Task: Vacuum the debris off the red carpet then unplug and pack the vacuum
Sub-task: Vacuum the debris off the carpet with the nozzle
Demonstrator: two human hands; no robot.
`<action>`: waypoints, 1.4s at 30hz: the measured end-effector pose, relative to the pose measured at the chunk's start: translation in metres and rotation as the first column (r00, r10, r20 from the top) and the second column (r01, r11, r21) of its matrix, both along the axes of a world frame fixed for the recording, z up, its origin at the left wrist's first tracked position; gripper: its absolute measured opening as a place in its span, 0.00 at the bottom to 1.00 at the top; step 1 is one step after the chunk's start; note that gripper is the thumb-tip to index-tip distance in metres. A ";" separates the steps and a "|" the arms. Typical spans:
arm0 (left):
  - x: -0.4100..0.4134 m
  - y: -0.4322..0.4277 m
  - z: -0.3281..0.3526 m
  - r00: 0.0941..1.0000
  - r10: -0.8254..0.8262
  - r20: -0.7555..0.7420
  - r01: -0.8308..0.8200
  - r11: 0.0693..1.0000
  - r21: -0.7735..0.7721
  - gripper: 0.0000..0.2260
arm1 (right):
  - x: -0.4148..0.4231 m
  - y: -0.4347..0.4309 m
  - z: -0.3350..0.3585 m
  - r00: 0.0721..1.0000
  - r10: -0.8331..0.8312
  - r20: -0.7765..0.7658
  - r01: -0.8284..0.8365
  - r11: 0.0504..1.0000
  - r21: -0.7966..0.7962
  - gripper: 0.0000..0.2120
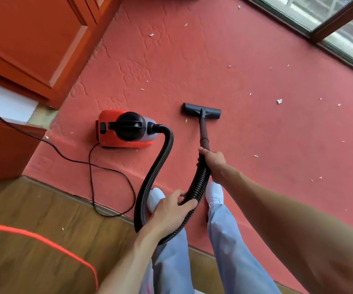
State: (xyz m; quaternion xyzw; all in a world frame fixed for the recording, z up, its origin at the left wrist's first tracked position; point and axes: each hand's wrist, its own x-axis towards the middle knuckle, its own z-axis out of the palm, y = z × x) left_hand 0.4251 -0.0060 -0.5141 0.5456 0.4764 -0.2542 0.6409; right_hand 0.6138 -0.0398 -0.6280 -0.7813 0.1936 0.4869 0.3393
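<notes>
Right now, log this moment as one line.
phase: vacuuming | right hand: grips wand | left hand: grips hose | floor head: on red carpet | debris: scattered ahead

Both arms bare, reaching forward and down.

Left hand [171,211]: near, centre. Back of the hand faces the camera, fingers and thumb curled round the hose [150,179] at the near part of its loop.

Right hand [212,164]: farther off, a little right of the left. Fist wrapped round the hose's far end, knuckles to the right. Its fingertips are hidden underneath, but the grip looks full.

Right forearm enters from the near right corner, almost straight. Left forearm comes up from the bottom edge. The hands are apart.
</notes>
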 end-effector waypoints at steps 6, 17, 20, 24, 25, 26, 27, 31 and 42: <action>0.022 0.001 -0.026 0.979 0.160 0.126 -0.158 0.987 -0.021 0.13 | 0.032 0.019 -0.008 0.994 -0.103 -0.048 0.108 0.987 0.122 0.13; 0.025 0.023 -0.021 0.946 0.239 0.218 -0.185 0.953 -0.241 0.24 | 0.019 0.012 0.018 0.996 0.085 -0.026 -0.084 0.996 0.036 0.12; 0.019 0.029 -0.010 0.951 0.214 0.224 -0.150 0.951 -0.270 0.26 | 0.005 0.003 0.038 0.985 0.168 -0.042 -0.169 0.986 -0.008 0.10; 0.010 0.029 -0.001 0.950 0.225 0.216 -0.161 0.947 -0.277 0.19 | -0.015 -0.007 0.052 0.980 0.195 -0.031 -0.195 0.981 -0.021 0.10; 0.008 0.028 -0.002 0.950 0.229 0.213 -0.167 0.947 -0.274 0.18 | -0.019 -0.010 0.051 0.985 0.168 -0.031 -0.168 0.986 -0.007 0.10; 0.006 0.027 -0.001 0.949 0.237 0.209 -0.176 0.945 -0.275 0.17 | -0.022 -0.012 0.049 0.992 0.122 -0.039 -0.121 0.992 0.018 0.11; 0.004 0.026 -0.002 0.945 0.255 0.203 -0.193 0.940 -0.280 0.16 | -0.025 -0.014 0.045 0.997 0.063 -0.053 -0.061 0.997 0.049 0.11; 0.002 0.018 -0.010 0.914 0.365 0.179 -0.298 0.901 -0.314 0.13 | -0.029 -0.011 0.028 0.993 -0.088 -0.076 0.097 0.986 0.134 0.12; 0.000 0.008 -0.026 0.897 0.405 0.177 -0.356 0.899 -0.255 0.11 | -0.022 -0.001 0.028 0.998 0.065 0.025 -0.065 0.998 0.025 0.10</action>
